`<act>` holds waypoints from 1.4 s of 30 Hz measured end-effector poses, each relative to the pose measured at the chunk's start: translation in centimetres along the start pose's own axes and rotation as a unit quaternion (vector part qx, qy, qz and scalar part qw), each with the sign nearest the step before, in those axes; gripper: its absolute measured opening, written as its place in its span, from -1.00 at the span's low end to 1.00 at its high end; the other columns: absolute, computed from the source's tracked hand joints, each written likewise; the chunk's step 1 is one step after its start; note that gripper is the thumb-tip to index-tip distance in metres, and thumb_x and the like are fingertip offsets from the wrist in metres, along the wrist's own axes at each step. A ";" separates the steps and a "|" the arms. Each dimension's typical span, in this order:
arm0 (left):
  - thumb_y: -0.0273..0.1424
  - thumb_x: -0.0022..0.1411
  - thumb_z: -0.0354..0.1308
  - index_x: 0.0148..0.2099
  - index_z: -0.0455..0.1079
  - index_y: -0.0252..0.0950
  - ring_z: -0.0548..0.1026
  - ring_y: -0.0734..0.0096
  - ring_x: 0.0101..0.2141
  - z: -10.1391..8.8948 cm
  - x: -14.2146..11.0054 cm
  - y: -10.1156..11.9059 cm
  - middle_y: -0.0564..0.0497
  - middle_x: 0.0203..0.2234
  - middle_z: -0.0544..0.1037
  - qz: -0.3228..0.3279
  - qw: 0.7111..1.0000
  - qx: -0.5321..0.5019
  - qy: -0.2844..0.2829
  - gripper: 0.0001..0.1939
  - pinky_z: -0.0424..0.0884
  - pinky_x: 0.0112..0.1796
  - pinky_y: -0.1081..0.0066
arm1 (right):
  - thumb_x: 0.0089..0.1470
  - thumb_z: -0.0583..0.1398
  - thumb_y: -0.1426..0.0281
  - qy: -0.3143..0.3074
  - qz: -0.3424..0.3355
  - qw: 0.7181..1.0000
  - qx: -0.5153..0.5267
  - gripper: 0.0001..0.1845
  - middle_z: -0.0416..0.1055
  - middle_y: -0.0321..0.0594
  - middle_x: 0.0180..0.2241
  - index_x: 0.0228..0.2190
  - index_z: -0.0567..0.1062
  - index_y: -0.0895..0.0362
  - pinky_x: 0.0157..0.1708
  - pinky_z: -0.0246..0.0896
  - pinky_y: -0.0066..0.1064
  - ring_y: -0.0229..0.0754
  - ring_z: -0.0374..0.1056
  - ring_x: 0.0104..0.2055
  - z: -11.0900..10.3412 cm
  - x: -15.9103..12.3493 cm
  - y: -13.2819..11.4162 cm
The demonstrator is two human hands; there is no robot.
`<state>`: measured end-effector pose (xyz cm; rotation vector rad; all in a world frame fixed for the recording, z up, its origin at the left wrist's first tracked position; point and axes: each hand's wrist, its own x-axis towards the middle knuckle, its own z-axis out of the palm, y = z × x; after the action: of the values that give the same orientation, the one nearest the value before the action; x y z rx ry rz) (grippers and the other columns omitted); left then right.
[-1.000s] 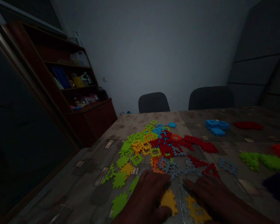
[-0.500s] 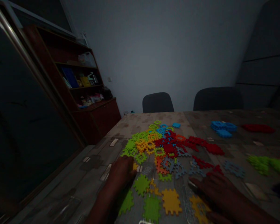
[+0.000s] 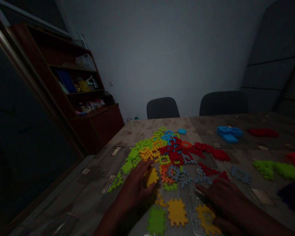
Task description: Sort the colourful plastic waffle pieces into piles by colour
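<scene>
My left hand (image 3: pixel 136 185) is closed on a yellow toothed building tile (image 3: pixel 152 177), with the thumb at its near side. My right hand (image 3: pixel 223 198) rests low over the table with fingers apart, beside a yellow openwork tile (image 3: pixel 206 218) and the edge of a clear plastic tray (image 3: pixel 193 213). Between the hands lie a solid yellow tile (image 3: pixel 177 211) and a green tile (image 3: pixel 156 219). Grey openwork pieces (image 3: pixel 203 177) sit just beyond my right hand. A green triangular piece (image 3: pixel 116 182) is left of my left hand.
A mixed heap of green tiles (image 3: pixel 145 144), yellow tiles and red tiles (image 3: pixel 174 154) spreads over the patterned tablecloth. Blue tiles (image 3: pixel 228 132), a red stack (image 3: pixel 263 132) and green stacks (image 3: pixel 287 170) are on the right. Two chairs (image 3: pixel 163 108) stand behind the table.
My left hand has moved right and turned, and the yellow tile now shows in its grip. A green triangular piece now shows to its left. The view has shifted slightly; my right hand stays by the tray.
</scene>
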<state>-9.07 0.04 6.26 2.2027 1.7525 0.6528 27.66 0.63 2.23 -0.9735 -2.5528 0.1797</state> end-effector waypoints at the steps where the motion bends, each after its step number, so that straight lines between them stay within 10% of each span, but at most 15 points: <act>1: -0.41 0.23 0.26 0.41 0.24 -0.19 0.35 0.00 0.29 0.5 -0.4 0.8 -0.18 0.32 0.38 0.028 0.999 -0.027 -0.012 -0.28 0.28 0.29 0.04 | 0.17 0.30 0.37 0.000 0.010 1.000 0.001 -0.20 0.50 -0.22 0.22 0.38 0.27 -0.21 0.33 0.18 0.14 0.16 0.42 0.21 0.2 -0.1 0.0; 9: -0.40 0.21 0.29 0.48 0.11 -0.12 0.24 -0.12 0.35 2.6 -2.5 5.1 -0.17 0.38 0.30 0.117 0.974 -0.063 -0.183 -0.15 0.16 0.34 -0.14 | 0.12 0.32 0.43 -0.051 -0.003 0.999 0.016 -0.15 0.56 -0.21 0.13 0.38 0.25 -0.19 0.31 0.17 0.05 0.14 0.44 0.13 0.1 0.6 0.1; 26: -0.39 0.12 0.37 0.44 0.16 -0.20 0.42 -0.10 0.11 5.1 -1.8 4.8 -0.23 0.15 0.45 0.147 0.970 0.001 -0.192 -0.13 0.37 0.14 -0.01 | 0.15 0.28 0.44 -0.054 -0.023 0.998 -0.026 -0.25 0.57 -0.25 0.14 0.33 0.35 -0.17 0.26 0.27 0.01 0.13 0.46 0.16 -1.0 0.7 -0.3; 33: -0.15 0.14 0.44 0.39 0.23 -0.15 0.45 -0.11 0.12 4.7 -1.9 4.1 -0.17 0.16 0.50 0.156 0.976 -0.027 -0.147 -0.16 0.36 0.17 -0.05 | 0.06 0.28 0.49 -0.029 -0.013 0.999 0.004 -0.23 0.61 -0.24 0.02 0.28 0.40 -0.20 0.24 0.27 0.00 0.09 0.51 0.03 -0.5 1.1 -0.1; 42: -0.37 0.38 0.16 0.24 0.45 -0.18 0.48 0.03 0.19 1.1 0.0 1.3 -0.17 0.19 0.54 0.048 0.999 -0.003 -0.015 -0.60 0.38 0.21 0.09 | -0.03 0.25 0.56 0.019 -0.013 1.000 -0.009 -0.26 0.62 -0.19 -0.08 0.19 0.46 -0.10 0.17 0.27 -0.05 0.08 0.50 -0.05 -1.1 1.3 -0.9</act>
<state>-7.41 -0.19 5.88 2.2923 1.6364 0.6416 26.62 0.77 3.86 -0.9397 -2.5350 0.1290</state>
